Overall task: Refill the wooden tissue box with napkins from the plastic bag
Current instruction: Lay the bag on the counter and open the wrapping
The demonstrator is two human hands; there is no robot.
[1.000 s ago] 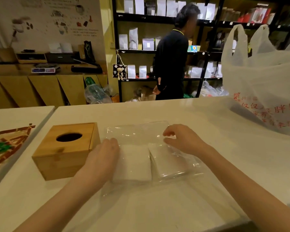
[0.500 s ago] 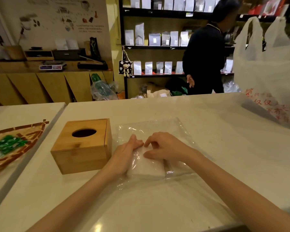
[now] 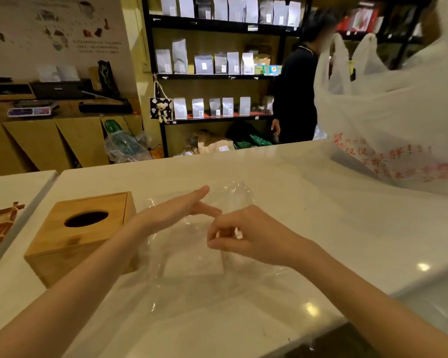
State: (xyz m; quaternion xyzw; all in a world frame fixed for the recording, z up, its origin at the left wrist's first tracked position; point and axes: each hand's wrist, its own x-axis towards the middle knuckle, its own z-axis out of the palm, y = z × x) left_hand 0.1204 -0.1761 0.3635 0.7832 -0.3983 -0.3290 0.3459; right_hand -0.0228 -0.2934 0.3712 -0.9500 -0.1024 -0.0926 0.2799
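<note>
A white worktop fills the lower frame; shelves are seen behind. At centre, the clear plastic bag is pinched by the right hand; the left hand is spread open beside the wooden tissue box.

Wooden tissue box: light bamboo-coloured cube, upright on the white counter, with a dark oval opening in its top face. Just to its right lies the plastic bag, clear, crinkled and glossy, partly lifted at its far edge. Inside it sits a flat, square stack of white napkins, seen through the film, near the box's right side.
</note>
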